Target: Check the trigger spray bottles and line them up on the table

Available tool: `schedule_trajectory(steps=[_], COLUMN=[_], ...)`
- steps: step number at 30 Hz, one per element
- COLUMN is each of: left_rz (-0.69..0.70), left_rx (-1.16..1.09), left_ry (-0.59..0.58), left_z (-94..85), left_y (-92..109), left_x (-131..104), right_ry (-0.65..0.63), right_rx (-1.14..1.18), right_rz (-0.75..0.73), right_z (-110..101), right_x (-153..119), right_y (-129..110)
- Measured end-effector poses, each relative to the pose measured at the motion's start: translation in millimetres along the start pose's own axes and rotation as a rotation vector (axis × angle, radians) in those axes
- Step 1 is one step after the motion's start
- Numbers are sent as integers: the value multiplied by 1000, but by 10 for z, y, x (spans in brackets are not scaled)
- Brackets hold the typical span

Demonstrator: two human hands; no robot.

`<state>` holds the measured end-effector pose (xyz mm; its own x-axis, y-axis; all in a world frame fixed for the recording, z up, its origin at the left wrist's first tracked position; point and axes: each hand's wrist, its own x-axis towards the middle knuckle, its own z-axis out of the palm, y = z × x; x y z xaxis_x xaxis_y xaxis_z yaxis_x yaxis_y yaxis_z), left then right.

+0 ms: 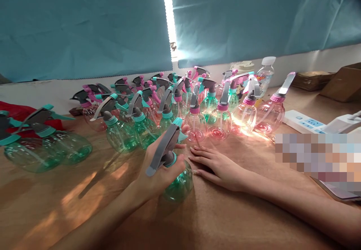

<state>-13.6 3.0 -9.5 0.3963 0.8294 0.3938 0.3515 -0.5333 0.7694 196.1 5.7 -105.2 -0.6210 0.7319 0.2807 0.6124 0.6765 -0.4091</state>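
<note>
My left hand (159, 167) is wrapped round the neck of a green spray bottle (180, 186) with a grey and turquoise trigger head. The bottle is upright, close to the tabletop; I cannot tell whether its base touches. My right hand (217, 167) lies flat on the wooden table (231, 220), just right of that bottle, fingers stretched out and holding nothing. Beyond both hands stand several more spray bottles: green ones such as this green bottle (121, 135) at the left, and clear pink ones such as this pink bottle (195, 124) in the middle.
Two green bottles (67, 148) stand at the far left beside a red cloth (21, 114). To the right are a white power strip (304, 122), a charger (342, 124), a blurred-out patch and cardboard boxes (342, 80). A clear capped bottle (265, 75) stands at the back before blue curtains (239, 20).
</note>
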Motion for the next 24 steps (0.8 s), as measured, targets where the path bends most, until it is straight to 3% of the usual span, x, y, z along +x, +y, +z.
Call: schedule_trajectory(steps=[9, 16, 21, 24], left_rz=[-42, -83, -38, -65], left_rx=[-12, 71, 143, 209], left_ry=[2, -14, 37, -11], left_z=[2, -35, -48, -73], left_y=[6, 200, 149, 146], left_x=[21, 61, 13, -17], right_ry=[19, 26, 21, 25], right_rx=[39, 50, 31, 37], right_rz=[1, 0, -11, -18], right_z=[-15, -20, -2, 0], right_x=[3, -5, -1, 4], right_y=[-16, -18, 4, 7])
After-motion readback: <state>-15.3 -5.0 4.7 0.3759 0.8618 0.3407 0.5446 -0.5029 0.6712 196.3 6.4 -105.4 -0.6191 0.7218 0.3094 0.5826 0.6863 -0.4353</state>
